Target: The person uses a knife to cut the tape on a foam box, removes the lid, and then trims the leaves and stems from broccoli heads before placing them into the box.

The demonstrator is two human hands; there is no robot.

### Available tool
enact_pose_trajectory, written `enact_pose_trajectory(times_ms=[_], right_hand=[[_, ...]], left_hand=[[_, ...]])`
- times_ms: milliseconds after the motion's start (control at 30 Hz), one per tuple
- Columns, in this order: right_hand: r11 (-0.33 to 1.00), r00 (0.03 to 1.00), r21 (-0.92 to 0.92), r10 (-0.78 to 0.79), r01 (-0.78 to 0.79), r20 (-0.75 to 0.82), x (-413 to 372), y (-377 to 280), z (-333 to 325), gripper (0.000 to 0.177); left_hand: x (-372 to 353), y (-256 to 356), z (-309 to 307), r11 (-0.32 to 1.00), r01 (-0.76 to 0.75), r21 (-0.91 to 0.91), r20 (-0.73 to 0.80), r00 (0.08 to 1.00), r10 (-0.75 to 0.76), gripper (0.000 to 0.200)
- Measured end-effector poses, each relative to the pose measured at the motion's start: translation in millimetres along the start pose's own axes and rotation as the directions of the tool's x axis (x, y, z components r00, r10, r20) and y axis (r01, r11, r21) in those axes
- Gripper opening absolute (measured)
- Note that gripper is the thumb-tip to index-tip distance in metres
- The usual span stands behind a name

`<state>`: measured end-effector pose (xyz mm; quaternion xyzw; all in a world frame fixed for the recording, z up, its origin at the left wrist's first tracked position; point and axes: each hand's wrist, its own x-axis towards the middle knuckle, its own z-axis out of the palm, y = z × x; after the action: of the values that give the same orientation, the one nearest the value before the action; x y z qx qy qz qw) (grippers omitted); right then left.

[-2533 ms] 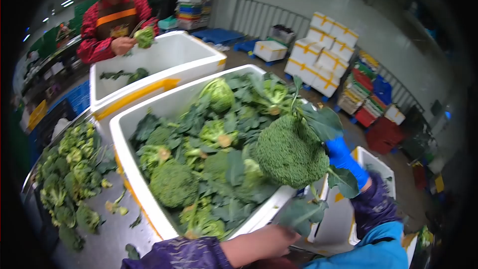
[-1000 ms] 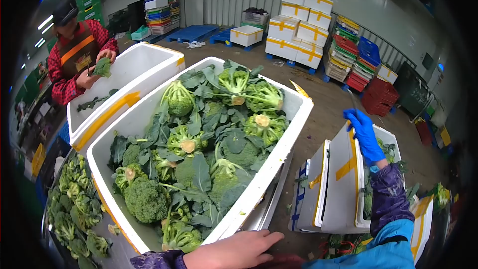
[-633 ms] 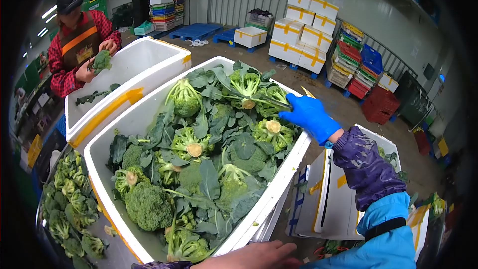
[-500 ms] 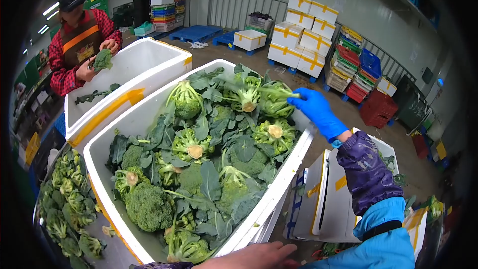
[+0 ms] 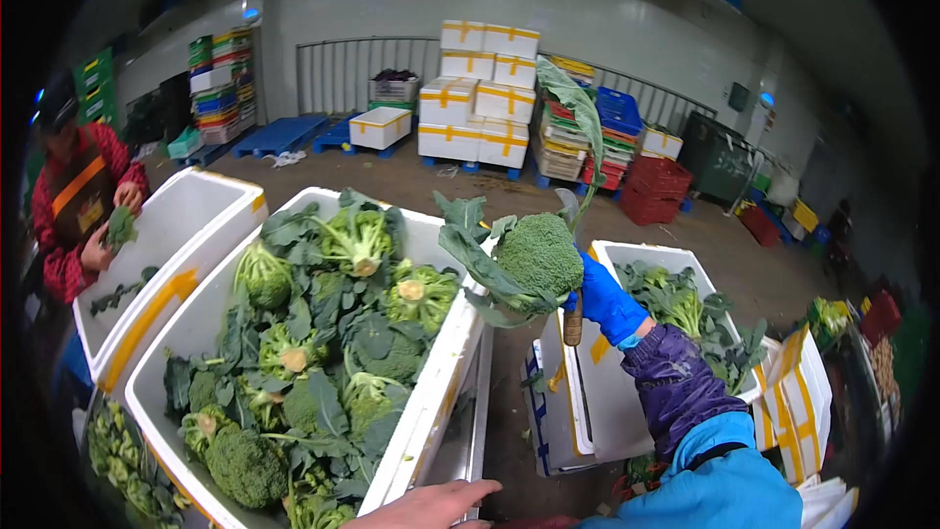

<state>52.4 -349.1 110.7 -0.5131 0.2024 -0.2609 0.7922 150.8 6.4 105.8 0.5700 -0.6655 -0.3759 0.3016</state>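
My right hand (image 5: pixel 609 304), in a blue glove, is closed on a leafy broccoli head (image 5: pixel 539 257) in the space to the right of the big foam box. A knife (image 5: pixel 573 323) is in the same hand; its wooden handle sticks out below the fist, and part of a blade shows behind the head. One long leaf stands up from the broccoli. At the bottom edge my left hand (image 5: pixel 428 506), bare, stretches its fingers out beside the box rim and holds nothing visible. Several broccoli heads (image 5: pixel 294 358) with leaves, some stem-end up, fill the white foam box (image 5: pixel 421 431).
Across at left, a co-worker (image 5: pixel 83 186) holds broccoli over another foam box (image 5: pixel 211 201). Trimmed broccoli pieces (image 5: pixel 127 460) lie at lower left. A foam box (image 5: pixel 676 257) with leafy broccoli stands at right. Taped foam boxes (image 5: pixel 475 103) and coloured crates (image 5: pixel 656 186) are stacked behind.
My view has turned right. The gloved hand has brought a broccoli away from above the box to its right side, head now upright. My left hand remains low by the box.
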Motion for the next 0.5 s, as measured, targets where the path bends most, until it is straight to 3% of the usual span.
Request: enact_pose_trajectory(times_ms=[167,233,300,367,400,433,500], right_hand=[[0.997,0.992,0.062,-0.037,0.045,-0.117,-30.6,1.2,-22.1,0.032],[0.983,0.969,-0.153,-0.134,0.103,-0.207,-42.0,-1.2,-34.6,0.032],[0.976,0.967,-0.174,-0.167,0.133,-0.193,-60.0,-10.8,-41.4,0.03],[0.973,0.956,0.219,-0.003,0.07,-0.294,-73.5,-19.1,-41.8,0.031],[0.961,0.948,0.224,-0.092,0.165,-0.305,-83.6,-18.7,-36.8,0.036],[0.956,0.985,0.24,-0.174,0.168,0.003,-62.3,14.2,-100.5,0.04],[0.955,0.973,0.212,-0.176,0.206,-0.151,-75.1,12.4,-78.3,0.04]], left_hand=[[1.6,9.2,-3.9,0.999,0.03,-0.014,0.039,0.999,-0.03,0.042],[3.0,11.2,-5.5,0.998,0.065,-0.027,0.038,0.997,-0.064,0.041],[3.2,5.4,-2.1,0.999,0.043,-0.018,0.041,0.998,-0.042,0.041],[4.8,7.3,-2.1,0.996,0.057,-0.064,0.021,0.998,-0.056,0.04],[5.6,9.1,-3.4,0.993,0.088,-0.077,0.045,0.995,-0.085,0.041],[6.0,9.5,-3.4,0.994,0.081,-0.072,0.055,0.995,-0.077,0.041],[5.8,9.8,-2.7,0.99,0.122,-0.074,0.059,0.991,-0.118,0.042]])
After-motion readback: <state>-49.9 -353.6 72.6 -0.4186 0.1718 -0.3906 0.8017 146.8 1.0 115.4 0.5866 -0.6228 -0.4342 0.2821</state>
